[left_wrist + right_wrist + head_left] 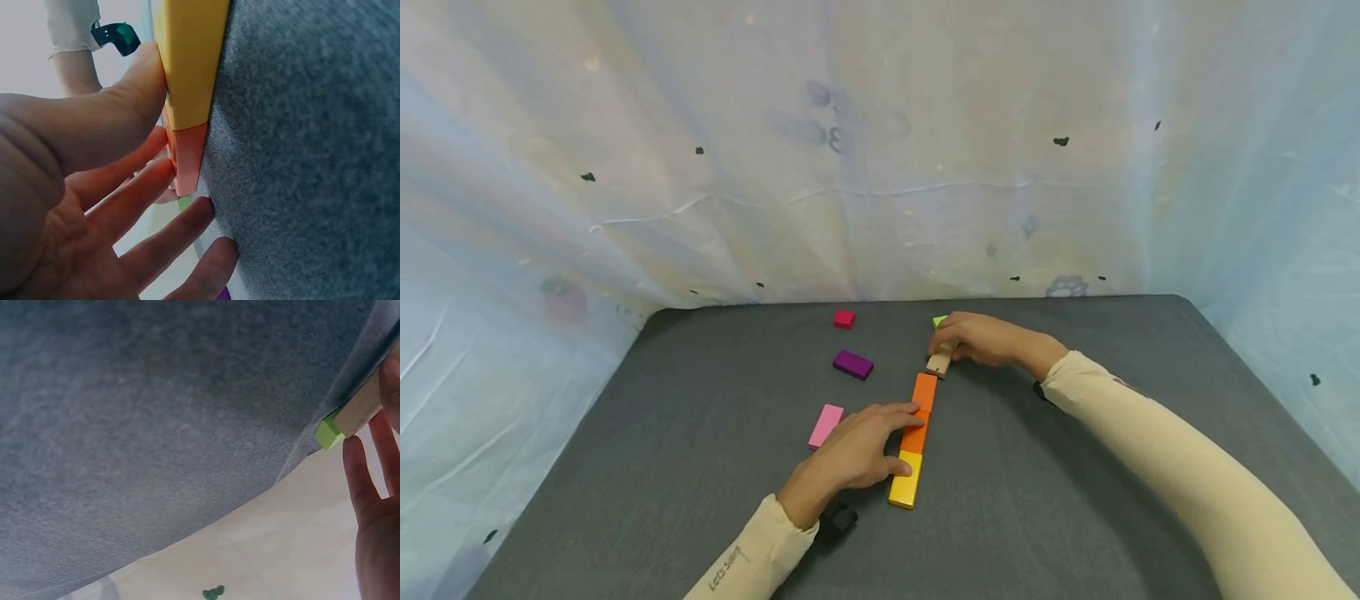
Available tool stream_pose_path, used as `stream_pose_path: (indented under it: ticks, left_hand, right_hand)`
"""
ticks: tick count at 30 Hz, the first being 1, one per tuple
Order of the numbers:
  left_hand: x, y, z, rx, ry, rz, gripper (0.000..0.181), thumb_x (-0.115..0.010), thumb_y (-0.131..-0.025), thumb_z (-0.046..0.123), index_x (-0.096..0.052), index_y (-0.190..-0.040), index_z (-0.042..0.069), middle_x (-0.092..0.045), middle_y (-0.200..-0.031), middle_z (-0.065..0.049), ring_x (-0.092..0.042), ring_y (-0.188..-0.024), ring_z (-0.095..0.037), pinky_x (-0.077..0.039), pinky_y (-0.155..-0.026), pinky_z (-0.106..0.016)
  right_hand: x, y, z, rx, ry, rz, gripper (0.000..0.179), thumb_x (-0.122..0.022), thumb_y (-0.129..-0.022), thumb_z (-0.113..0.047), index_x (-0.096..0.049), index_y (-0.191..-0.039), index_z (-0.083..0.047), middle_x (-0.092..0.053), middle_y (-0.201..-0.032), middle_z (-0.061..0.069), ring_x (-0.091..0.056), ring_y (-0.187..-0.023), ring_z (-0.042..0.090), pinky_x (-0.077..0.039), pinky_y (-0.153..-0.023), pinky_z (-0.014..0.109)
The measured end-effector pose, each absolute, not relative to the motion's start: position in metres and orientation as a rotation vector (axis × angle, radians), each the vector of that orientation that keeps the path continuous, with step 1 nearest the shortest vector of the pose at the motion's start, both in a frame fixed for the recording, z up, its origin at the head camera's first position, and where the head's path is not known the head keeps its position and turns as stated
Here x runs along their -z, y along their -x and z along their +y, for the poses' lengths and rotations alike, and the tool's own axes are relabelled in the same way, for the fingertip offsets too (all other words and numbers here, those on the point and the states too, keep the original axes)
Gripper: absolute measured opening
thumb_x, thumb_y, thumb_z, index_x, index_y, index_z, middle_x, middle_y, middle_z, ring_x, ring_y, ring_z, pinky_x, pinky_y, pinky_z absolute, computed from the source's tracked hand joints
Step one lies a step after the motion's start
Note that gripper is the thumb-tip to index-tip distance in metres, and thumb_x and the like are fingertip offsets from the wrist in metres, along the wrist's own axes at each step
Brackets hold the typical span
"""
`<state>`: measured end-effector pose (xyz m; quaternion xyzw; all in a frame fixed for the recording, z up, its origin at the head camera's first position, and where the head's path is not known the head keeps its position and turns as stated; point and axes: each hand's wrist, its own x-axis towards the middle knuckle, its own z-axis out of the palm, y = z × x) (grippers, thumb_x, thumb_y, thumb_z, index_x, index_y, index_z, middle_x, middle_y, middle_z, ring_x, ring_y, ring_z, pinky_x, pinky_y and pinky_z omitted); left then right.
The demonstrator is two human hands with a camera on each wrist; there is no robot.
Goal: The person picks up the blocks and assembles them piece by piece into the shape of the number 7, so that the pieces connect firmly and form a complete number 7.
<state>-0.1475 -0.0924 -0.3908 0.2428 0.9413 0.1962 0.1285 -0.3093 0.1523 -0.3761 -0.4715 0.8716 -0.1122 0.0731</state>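
A yellow block [905, 490] and two orange blocks, the nearer [914, 440] and the farther [926, 388], lie end to end in a line. My left hand [859, 448] rests along the line's left side. Its thumb touches the yellow block and fingertips reach the orange ones; in the left wrist view the fingers are extended. My right hand [988, 337] pinches a plain wooden block [938, 364] beyond the far orange block, a small gap between them. A green block [328, 432] stands by the wooden block's far end, mostly hidden by the hand in the head view.
Left of the line lie a red block [844, 319], a purple block [853, 365] and a pink block [825, 425], the last partly behind my left hand. Everything sits on a grey cloth-covered table [700, 467]. A pale curtain [880, 208] hangs along its back and sides.
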Motion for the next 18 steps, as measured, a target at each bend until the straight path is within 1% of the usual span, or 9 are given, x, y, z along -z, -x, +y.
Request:
stream_pose_path:
  ticks: [6, 18]
  left_hand:
    - [0.3904, 0.1470, -0.0931, -0.573, -0.717, 2.737, 0.063, -0.079, -0.085, 0.031, -0.055, -0.143, 0.025, -0.041, -0.157, 0.012, -0.041, -0.144, -0.020, -0.037, -0.115, -0.049]
    - [0.3890, 0.1475, -0.0926, -0.585, -0.705, 2.729, 0.063, -0.080, -0.085, 0.031, -0.056, -0.143, 0.025, -0.042, -0.156, 0.012, -0.041, -0.144, -0.019, -0.036, -0.116, -0.048]
  right_hand:
    - [0.3741, 0.3106, 0.1483, 0.330, 1.425, 2.610, 0.038, -0.068, -0.091, 0.000, -0.070, -0.120, -0.025, -0.065, -0.125, -0.002, -0.055, -0.125, 0.023, -0.048, -0.104, 0.046]
    - [0.3723, 0.3165, 0.1461, 0.464, 1.425, 2.557, 0.038, -0.071, -0.089, 0.000, -0.072, -0.120, -0.021, -0.068, -0.126, -0.001, -0.055, -0.128, 0.027, -0.046, -0.106, 0.049]
